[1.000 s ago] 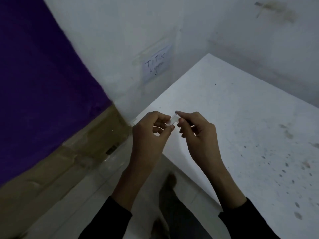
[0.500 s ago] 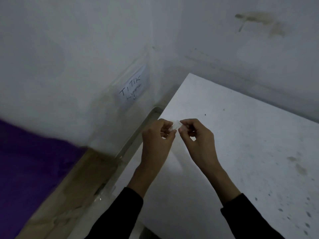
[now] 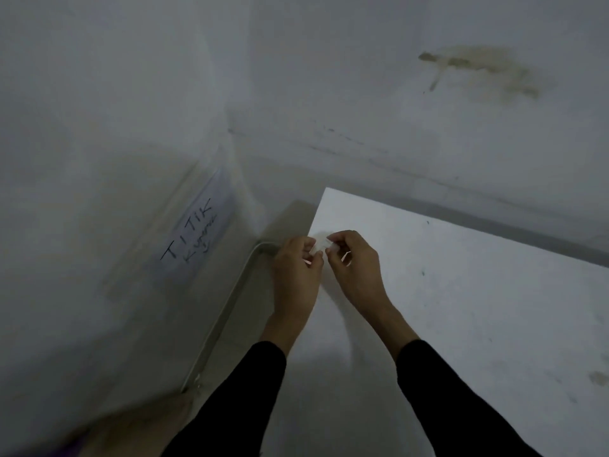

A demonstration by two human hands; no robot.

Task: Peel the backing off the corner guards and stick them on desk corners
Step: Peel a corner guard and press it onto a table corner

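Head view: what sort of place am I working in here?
Probably a dim, bare indoor room, not a tidy office: a white desk set near the corner of stained white walls, and a handwritten paper label reading TITIK taped to the left wall.

My feed is dim and grey-blue, flat and low in contrast; the desk [image 3: 461, 308] top right of the right hand [image 3: 354, 270] is the palest surface I get; soft shadows lie under both wrists, so the light probably comes from above; the corner guard [image 3: 320, 246] pinched by both hands is washed out and soft-edged; the wall [image 3: 99, 192] left of the left hand [image 3: 296, 275] smears with blur, worst toward the lower corner; straight edges bow near the frame borders.
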